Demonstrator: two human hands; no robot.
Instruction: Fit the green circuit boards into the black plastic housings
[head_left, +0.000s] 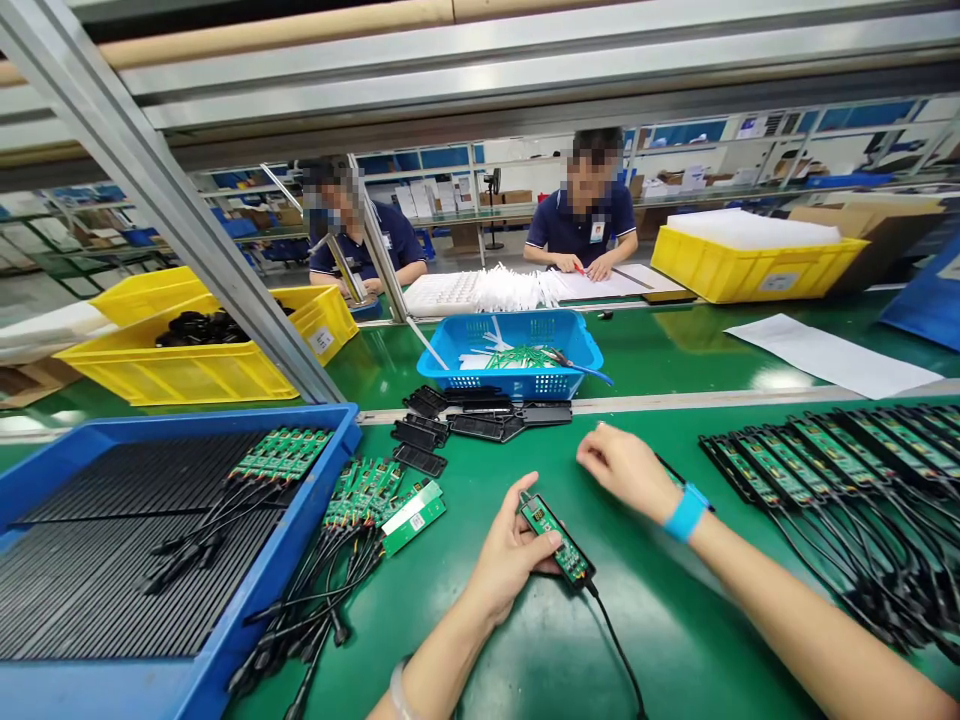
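Observation:
My left hand (517,560) is closed around a black plastic case half (592,570) with a green circuit board (551,530) seated in it; the thumb presses on the board. A black cable (619,640) runs from the case's lower end toward me. To the right and a little farther away, my right hand (626,465), wearing a blue wristband (686,512), hovers with its fingers curled together. Anything between those fingertips is hidden. Partly behind that wrist shows a dark, narrow piece. Loose black case halves (480,422) lie beyond my hands.
Cabled boards (367,495) lie at left beside a blue tray (341,425) of black strips. Several cased boards (817,455) stand in a row at right. A blue basket (517,380) and yellow bins (180,375) sit behind. Two people work across the bench under a metal frame.

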